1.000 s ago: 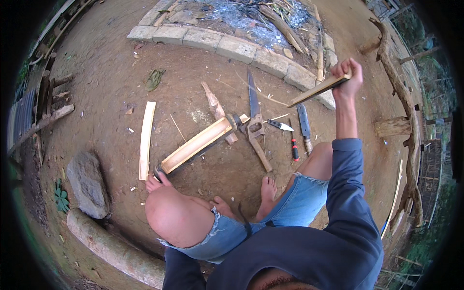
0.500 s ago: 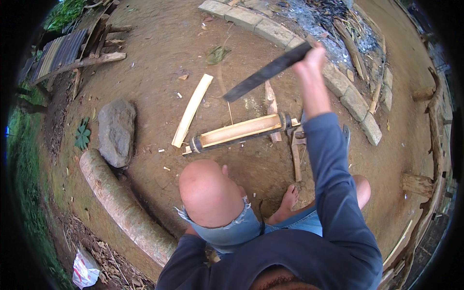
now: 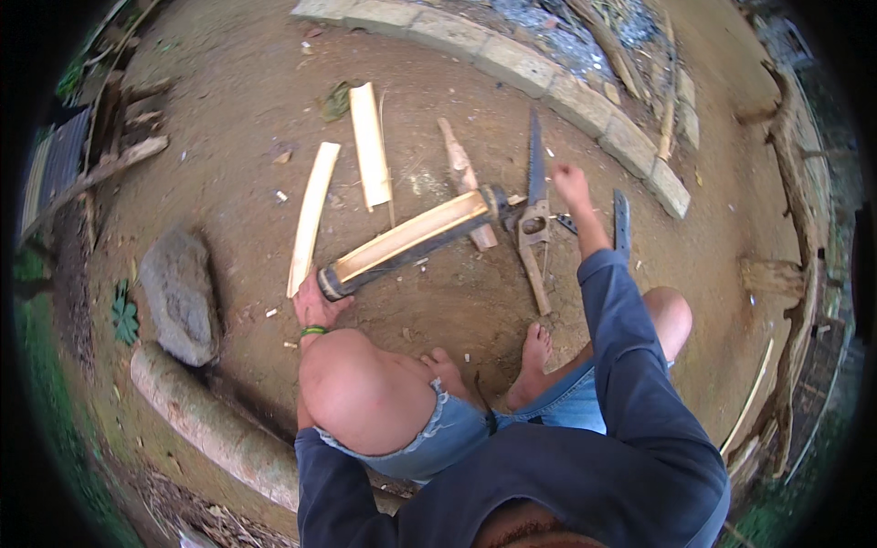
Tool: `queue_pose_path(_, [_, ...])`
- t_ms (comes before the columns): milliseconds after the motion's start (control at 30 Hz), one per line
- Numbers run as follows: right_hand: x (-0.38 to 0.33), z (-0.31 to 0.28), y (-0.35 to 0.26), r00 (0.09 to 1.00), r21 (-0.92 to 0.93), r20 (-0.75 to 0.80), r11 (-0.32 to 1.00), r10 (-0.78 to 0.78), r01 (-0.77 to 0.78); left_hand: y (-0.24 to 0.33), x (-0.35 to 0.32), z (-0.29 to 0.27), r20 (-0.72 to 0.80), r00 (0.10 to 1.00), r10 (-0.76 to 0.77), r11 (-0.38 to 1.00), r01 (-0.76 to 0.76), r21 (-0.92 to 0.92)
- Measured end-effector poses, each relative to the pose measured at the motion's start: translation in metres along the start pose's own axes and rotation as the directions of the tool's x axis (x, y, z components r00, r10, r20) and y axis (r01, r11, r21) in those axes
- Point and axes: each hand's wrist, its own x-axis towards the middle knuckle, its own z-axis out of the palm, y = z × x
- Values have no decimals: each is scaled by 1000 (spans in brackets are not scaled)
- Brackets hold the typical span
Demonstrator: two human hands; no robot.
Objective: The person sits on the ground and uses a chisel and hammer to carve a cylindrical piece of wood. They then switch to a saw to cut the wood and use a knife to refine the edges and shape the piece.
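My left hand [image 3: 318, 306], with a green and yellow band at the wrist, is closed around the near left end of a split bamboo tube [image 3: 411, 236]. The tube lies slantwise on the ground, its pale hollow facing up and a dark band around each end. My right hand [image 3: 573, 185] is curled closed beyond the tube's right end, with nothing seen in it. Below and left of it lies a handsaw [image 3: 536, 164] with a wooden grip, beside a wooden tool handle [image 3: 534, 279]. Two pale split bamboo strips, one upright [image 3: 370, 146] and one curved [image 3: 313, 219], lie past the tube.
A rough wood piece [image 3: 463, 173] lies partly under the tube. A dark flat strip with small holes [image 3: 622, 224] is at the right. Left are a grey boulder [image 3: 180, 294] and a log [image 3: 215, 425]. A block border [image 3: 516, 68] edges an ash heap [image 3: 557, 36].
My right hand has let go of the dark-backed bamboo strip, which now lies pale side up beyond the tube. My left hand has come forward from beside my leg onto the tube's end.
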Motion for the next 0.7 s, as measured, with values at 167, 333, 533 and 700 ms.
queue_pose_path(167, [-95, 42, 99, 982, -264, 145, 952, -120, 155, -4, 12, -6, 30, 997, 74, 997, -74, 7])
queue_pose_path(333, [-137, 64, 59, 988, -391, 6, 909, -157, 147, 12, -6, -13, -93, 995, -31, 995, 22, -95])
queue_pose_path(533, [-128, 14, 108, 988, -454, 50, 878, -144, 151, 57, -6, -58, -184, 979, 87, 994, -98, -50])
queue_pose_path(700, [-162, -32, 152, 954, -679, 279, 725, 112, 113, 63, 30, -107, -203, 859, 470, 880, -441, 174])
